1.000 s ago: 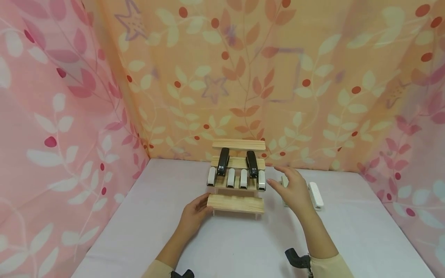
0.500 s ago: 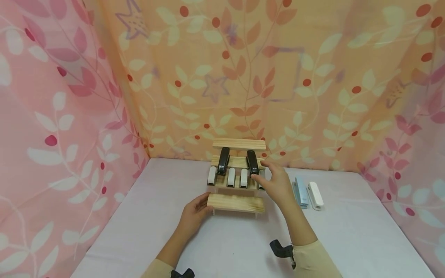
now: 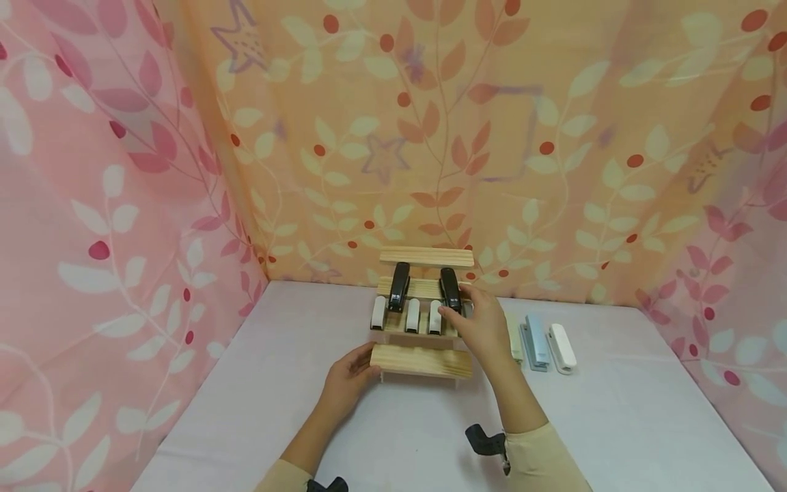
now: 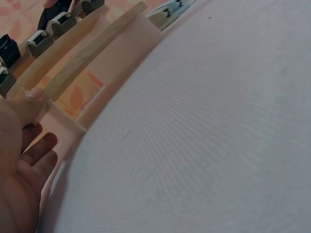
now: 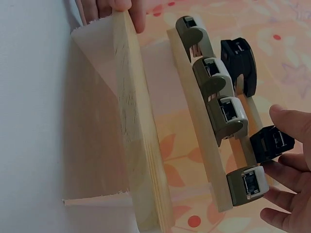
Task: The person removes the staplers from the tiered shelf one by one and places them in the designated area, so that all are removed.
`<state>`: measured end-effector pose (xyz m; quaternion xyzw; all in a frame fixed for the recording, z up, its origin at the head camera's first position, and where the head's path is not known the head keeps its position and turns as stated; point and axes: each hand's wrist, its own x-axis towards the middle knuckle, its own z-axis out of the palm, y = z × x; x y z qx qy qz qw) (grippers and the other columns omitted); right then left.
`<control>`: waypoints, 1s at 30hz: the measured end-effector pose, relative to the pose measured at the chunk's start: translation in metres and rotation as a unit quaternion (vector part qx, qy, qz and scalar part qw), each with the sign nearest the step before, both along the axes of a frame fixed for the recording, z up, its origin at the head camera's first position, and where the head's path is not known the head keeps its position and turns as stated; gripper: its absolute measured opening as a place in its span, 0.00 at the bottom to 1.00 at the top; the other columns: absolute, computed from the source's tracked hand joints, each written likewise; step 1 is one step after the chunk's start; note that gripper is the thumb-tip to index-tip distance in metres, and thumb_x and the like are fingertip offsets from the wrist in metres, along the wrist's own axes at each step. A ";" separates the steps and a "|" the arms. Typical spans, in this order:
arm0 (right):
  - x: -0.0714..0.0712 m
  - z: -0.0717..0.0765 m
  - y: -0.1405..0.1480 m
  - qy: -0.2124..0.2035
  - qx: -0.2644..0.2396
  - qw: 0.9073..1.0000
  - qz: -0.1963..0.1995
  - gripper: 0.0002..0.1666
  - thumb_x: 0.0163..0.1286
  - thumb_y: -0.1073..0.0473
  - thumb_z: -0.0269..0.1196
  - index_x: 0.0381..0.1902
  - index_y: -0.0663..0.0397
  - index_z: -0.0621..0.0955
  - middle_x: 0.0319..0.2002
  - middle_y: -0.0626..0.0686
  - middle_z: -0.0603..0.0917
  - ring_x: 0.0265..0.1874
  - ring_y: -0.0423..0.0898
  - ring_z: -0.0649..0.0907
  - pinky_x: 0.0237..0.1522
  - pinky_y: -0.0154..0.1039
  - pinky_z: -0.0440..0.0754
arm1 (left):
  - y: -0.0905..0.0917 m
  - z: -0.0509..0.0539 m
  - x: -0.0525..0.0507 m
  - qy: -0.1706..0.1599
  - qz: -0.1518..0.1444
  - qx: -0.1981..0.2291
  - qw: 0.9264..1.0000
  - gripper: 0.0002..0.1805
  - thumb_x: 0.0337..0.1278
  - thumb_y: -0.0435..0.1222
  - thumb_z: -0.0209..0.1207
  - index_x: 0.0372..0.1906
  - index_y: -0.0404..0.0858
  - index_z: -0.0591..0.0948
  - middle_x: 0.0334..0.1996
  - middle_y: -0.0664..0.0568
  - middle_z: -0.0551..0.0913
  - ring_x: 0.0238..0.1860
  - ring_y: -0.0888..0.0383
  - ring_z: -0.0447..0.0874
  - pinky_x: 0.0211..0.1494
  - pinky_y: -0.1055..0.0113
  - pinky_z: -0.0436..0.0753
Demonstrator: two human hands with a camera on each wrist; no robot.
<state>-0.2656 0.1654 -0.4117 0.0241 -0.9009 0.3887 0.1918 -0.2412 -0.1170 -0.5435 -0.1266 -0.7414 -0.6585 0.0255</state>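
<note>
My left hand (image 3: pixel 346 379) grips the left end of the lowest board of a stepped wooden rack (image 3: pixel 421 361), thumb on the board. At the rack's right side, my right hand (image 3: pixel 486 328) reaches round the right black stapler (image 5: pixel 272 144). In the right wrist view its thumb stands a small gap from that stapler and its other fingers lie on the far side, close by. Another black stapler (image 3: pixel 399 287) rests at the left. Several small white staplers (image 3: pixel 413 316) line the board in front; the rightmost white stapler (image 5: pixel 249 186) is mostly hidden in the head view.
Right of the rack, on the white-covered table (image 3: pixel 645 410), lie a pale green stapler (image 3: pixel 514 338), a light blue stapler (image 3: pixel 536 343) and a white stapler (image 3: pixel 562 348). Patterned cloth walls (image 3: pixel 381 137) stand behind and at both sides.
My right hand has come left from beside the rack to the right black stapler, its thumb shifting further left lately. The left hand stays on the lowest board; the staplers look unmoved.
</note>
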 end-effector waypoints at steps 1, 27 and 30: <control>0.000 0.000 0.000 -0.002 0.000 1.000 -0.002 0.40 0.62 0.42 0.75 0.67 0.53 0.78 0.56 0.56 0.84 0.61 0.58 0.78 0.64 0.60 0.76 | 0.000 0.000 0.000 -0.001 0.001 0.000 1.000 0.33 0.61 0.37 0.70 0.71 0.36 0.75 0.68 0.41 0.77 0.68 0.44 0.77 0.68 0.69 0.80; -0.003 -0.003 0.004 0.086 -0.023 0.994 -0.069 0.20 0.62 0.51 0.75 0.47 0.55 0.87 0.41 0.56 0.90 0.43 0.56 0.86 0.38 0.47 0.79 | -0.001 -0.003 -0.002 0.013 -0.001 0.003 1.000 0.33 0.60 0.37 0.70 0.70 0.37 0.75 0.67 0.42 0.79 0.67 0.46 0.78 0.68 0.69 0.80; -0.003 -0.004 0.008 0.109 -0.033 0.991 -0.071 0.20 0.62 0.52 0.75 0.48 0.56 0.88 0.41 0.56 0.89 0.42 0.55 0.85 0.37 0.45 0.77 | -0.001 -0.003 -0.001 0.016 -0.002 -0.001 1.000 0.34 0.60 0.38 0.70 0.70 0.36 0.75 0.67 0.42 0.78 0.67 0.45 0.78 0.68 0.69 0.80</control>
